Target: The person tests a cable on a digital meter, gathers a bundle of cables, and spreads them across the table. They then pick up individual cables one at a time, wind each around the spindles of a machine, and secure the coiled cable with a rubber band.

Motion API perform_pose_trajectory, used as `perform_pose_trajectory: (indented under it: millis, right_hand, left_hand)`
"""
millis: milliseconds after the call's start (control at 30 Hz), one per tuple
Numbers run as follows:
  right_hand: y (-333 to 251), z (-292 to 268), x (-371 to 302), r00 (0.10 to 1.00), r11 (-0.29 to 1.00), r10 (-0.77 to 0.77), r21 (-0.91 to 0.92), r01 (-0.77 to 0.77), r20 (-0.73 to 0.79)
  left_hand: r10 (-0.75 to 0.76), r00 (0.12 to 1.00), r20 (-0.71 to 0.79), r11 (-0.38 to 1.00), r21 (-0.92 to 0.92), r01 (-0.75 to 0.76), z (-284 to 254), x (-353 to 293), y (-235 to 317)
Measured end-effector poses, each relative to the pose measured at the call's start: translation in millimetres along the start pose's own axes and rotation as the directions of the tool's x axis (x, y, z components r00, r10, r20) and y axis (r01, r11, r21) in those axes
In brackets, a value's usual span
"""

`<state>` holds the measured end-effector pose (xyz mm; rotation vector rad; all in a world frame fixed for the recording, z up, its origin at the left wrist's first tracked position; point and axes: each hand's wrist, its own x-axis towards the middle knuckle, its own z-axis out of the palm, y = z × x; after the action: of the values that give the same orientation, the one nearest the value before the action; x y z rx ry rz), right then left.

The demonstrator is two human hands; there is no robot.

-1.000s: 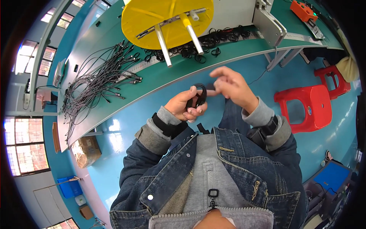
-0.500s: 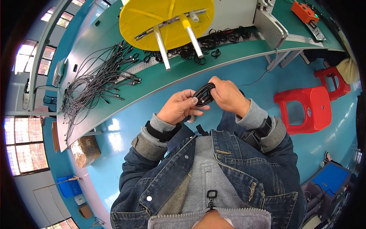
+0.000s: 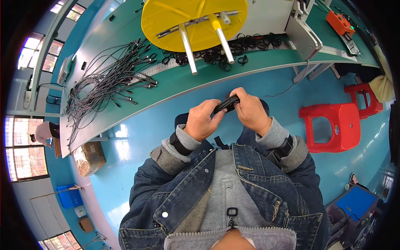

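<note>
A coiled black cable (image 3: pixel 226 103) is held between my two hands, above my lap and short of the table's front edge. My left hand (image 3: pixel 203 119) pinches one end of the coil between thumb and fingers. At the other end, my right hand (image 3: pixel 251 110) is closed round it, fingers curled over the top. The coil is seen nearly edge-on, so its loops and any plugs are mostly hidden. Beyond the hands, a yellow disc (image 3: pixel 166 35) with two metal rods (image 3: pixel 188 54) projects over the table.
Many loose dark cables (image 3: pixel 109 77) lie heaped on the green table (image 3: pixel 175 85) at the left. Small black loops (image 3: pixel 212 55) line a metal ruler strip behind the rods. An orange box (image 3: pixel 339 23) sits far right. Red stools (image 3: pixel 348 131) stand right; a carton (image 3: pixel 89 158) lies left below the table.
My left hand has closed in on the coil, its fingers no longer spread. The coil has turned from showing its loops to nearly edge-on. A person has come into view at the far left.
</note>
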<state>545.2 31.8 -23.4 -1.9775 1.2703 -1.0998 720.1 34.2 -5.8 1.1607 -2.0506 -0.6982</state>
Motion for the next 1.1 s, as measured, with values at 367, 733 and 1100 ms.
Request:
perform_pose_trajectory:
  millis: [367, 733, 1100]
  right_hand:
    - [-1.3, 7.7, 2.2, 0.963, 0.982, -0.187, 0.039, 0.182, 0.196]
    - [-12.9, 7.3, 6.7, 0.938, 0.909, 0.110, 0.349, -0.229, 0.329]
    - [-2.7, 9.5, 14.2, 0.964, 0.934, -0.013, 0.347, -0.083, 0.265]
  left_hand:
    - [-0.276, 0.535, 0.799, 0.543, -0.329, 0.773, -19.0, 10.2, -3.7]
    - [-0.285, 0.516, 0.808, 0.159, -0.491, 0.856, -14.7, -2.0, -7.6]
    - [-0.222, 0.599, 0.769, 0.071, -0.600, 0.797, -22.8, 1.5, -5.6]
